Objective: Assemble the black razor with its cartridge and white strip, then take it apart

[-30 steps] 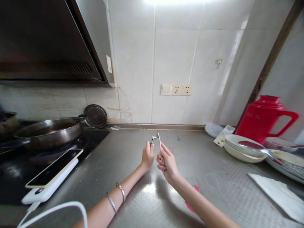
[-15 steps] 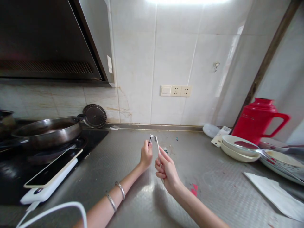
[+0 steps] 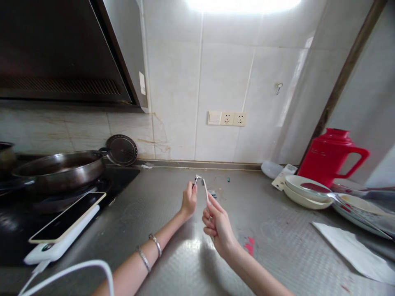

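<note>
My left hand (image 3: 189, 201) is closed around a small metal-headed tool (image 3: 197, 177), perhaps a peeler or razor; most of its handle is hidden by the fingers. Just to the right, my right hand (image 3: 216, 222) grips a thin white stick-like object (image 3: 205, 191), held upright and tilted slightly left. Its top end is beside the metal head; whether they touch cannot be made out. Both hands are above the grey metal counter (image 3: 173, 263). Small dark bits (image 3: 212, 193) lie on the counter behind my right hand.
A steel pan (image 3: 61, 170) sits on the stove at left, near a phone (image 3: 69, 218) on a white power bank (image 3: 61, 242) with a cable. At right are a red thermos (image 3: 327, 158), stacked bowls (image 3: 304, 197) and a white paper (image 3: 352, 250). Red scraps (image 3: 249, 246) lie right of my right forearm.
The white object in my right hand has shifted slightly down and right, with its top a little farther from the metal head. The camera view has turned slightly.
</note>
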{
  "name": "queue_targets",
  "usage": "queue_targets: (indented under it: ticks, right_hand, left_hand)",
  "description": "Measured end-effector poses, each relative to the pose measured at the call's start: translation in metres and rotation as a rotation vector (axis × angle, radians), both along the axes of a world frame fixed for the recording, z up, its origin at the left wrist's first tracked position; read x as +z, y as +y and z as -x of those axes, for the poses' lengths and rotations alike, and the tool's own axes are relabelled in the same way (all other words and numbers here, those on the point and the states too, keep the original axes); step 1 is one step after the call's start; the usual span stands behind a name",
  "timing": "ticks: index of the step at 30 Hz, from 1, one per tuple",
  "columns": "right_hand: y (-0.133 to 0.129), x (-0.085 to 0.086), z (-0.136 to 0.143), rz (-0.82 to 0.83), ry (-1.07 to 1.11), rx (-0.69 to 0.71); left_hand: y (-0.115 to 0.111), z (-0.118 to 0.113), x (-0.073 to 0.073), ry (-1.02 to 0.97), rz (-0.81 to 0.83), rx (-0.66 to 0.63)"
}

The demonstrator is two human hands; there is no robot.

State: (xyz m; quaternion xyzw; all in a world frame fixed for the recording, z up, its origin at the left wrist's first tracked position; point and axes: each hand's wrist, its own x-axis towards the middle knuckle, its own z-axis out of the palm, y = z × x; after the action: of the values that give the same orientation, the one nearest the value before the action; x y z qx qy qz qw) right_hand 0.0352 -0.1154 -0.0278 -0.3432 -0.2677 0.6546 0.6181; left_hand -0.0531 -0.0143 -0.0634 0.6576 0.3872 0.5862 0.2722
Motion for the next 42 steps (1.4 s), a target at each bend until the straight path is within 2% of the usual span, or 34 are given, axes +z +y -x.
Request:
queue_targets:
  ticks: [5,10,16,20,24,30,37,42]
  right_hand:
    - [0.007,0.004,-0.004,-0.032,0.024,-0.048]
    - [-0.006,-0.001,0.006,-0.017,-0.01,-0.009]
    - [0.009,0.008,0.0,-0.093,0.004,-0.129]
    - [0.006,0.004,0.007,-0.067,-0.026,-0.09]
    - [-0.002,-0.001,0.011,-0.054,-0.026,-0.087]
    - [0.011,0.002,0.007,-0.08,0.018,-0.14]
    - [-0.007,-0.006,0.019,-0.041,0.036,-0.059]
    - [-0.001,-0.002,0.019,-0.061,0.045,-0.103]
  left_hand:
    - [0.001,0.0,-0.002,0.018,0.018,-0.062]
    - [0.003,0.002,-0.002,-0.023,0.035,-0.073]
    - [0.0,0.0,0.0,-0.021,0.026,-0.107]
    - [-0.001,-0.001,0.0,-0.052,0.031,-0.115]
    - [-0.001,-0.001,0.001,-0.076,0.045,-0.086]
    - [-0.008,-0.007,0.003,-0.013,0.058,-0.041]
    - [-0.01,-0.009,0.002,0.004,0.031,0.045]
    - [-0.012,-0.01,0.003,0.025,0.097,0.028]
